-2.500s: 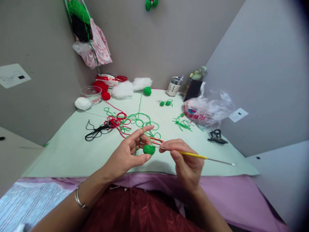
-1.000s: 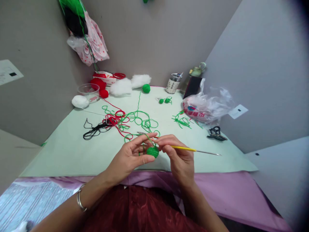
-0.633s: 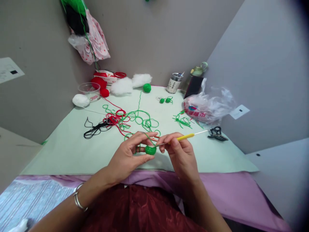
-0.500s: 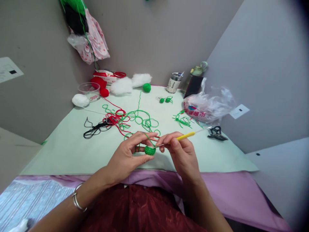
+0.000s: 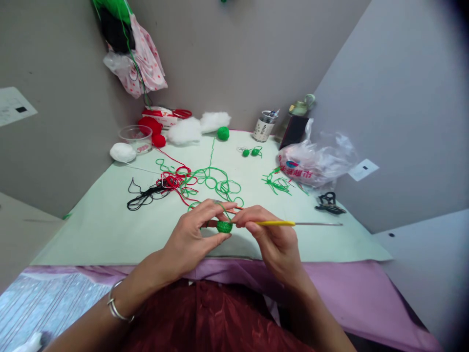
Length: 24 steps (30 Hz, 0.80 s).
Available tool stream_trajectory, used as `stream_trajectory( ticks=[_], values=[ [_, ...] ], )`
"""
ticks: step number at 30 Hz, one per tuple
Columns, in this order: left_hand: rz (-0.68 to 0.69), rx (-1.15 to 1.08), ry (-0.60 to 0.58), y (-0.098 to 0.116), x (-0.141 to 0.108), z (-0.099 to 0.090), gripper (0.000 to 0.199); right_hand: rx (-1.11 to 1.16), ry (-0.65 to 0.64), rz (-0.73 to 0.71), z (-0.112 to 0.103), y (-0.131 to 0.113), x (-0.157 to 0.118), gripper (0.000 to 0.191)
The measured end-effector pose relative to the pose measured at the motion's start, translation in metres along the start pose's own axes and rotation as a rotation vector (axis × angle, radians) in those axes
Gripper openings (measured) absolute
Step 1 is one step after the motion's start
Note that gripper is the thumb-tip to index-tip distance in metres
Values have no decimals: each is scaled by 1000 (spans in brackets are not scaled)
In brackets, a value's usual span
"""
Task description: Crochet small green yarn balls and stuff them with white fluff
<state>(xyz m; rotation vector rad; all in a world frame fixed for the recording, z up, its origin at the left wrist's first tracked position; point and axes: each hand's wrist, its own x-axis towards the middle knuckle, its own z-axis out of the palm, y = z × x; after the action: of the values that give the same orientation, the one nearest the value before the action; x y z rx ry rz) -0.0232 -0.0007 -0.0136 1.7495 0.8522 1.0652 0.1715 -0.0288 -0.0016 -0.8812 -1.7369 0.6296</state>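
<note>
The piece (image 5: pixel 224 227), a small green crocheted cup, is held above the near part of the table (image 5: pixel 110 234). The left hand (image 5: pixel 192 232) grips it between thumb and fingers, a green strand (image 5: pixel 222 207) running from its raised index finger down to the piece. Just right of the piece, the right hand (image 5: pixel 276 238) pinches the yellow grip of the hook (image 5: pixel 277 223), whose far end points away to the right; the working tip is covered by fingertips, so I cannot tell if it sits in a stitch.

Right behind the piece, an orange thing (image 5: pixel 239 209) is mostly hidden by the hands. Beyond the piece spreads a tangle of green yarn (image 5: pixel 224 187), meeting red yarn (image 5: pixel 175 178) and a black hank (image 5: pixel 144 198) farther left of it. These loops crowd the table close behind the left hand.

Well beyond the piece lie two green beads (image 5: pixel 250 153), a green ball (image 5: pixel 223 133) and white stuffing (image 5: pixel 184 131). Far left of it, past the black hank, are a white ball (image 5: pixel 122 152), a clear tub (image 5: pixel 135 139) and red balls (image 5: pixel 158 141). Far right of it come green snippets (image 5: pixel 277 183), a plastic bag (image 5: pixel 315 159) partly covering a dark slab (image 5: pixel 294 132), and a black clip (image 5: pixel 330 203)
</note>
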Motion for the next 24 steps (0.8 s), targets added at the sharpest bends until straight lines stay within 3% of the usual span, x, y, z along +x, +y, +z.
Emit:
stream_trajectory(
  ticks=[4,9,13,17,24],
  values=[
    [9,-3,22,2,-1,1,48,34,23,-1,2,-1,-2,17],
    [-109,-206,6,8,-4,0,50,481,171,228,6,10,-1,21],
    [-152,-292,-12,10,-3,-1,49,714,169,322,9,14,2,22],
    [-160,-301,-22,10,-3,-1,51,739,140,305,9,13,2,21],
    [-117,-225,-33,6,-4,-1,47,558,84,237,2,15,-3,20]
  ],
)
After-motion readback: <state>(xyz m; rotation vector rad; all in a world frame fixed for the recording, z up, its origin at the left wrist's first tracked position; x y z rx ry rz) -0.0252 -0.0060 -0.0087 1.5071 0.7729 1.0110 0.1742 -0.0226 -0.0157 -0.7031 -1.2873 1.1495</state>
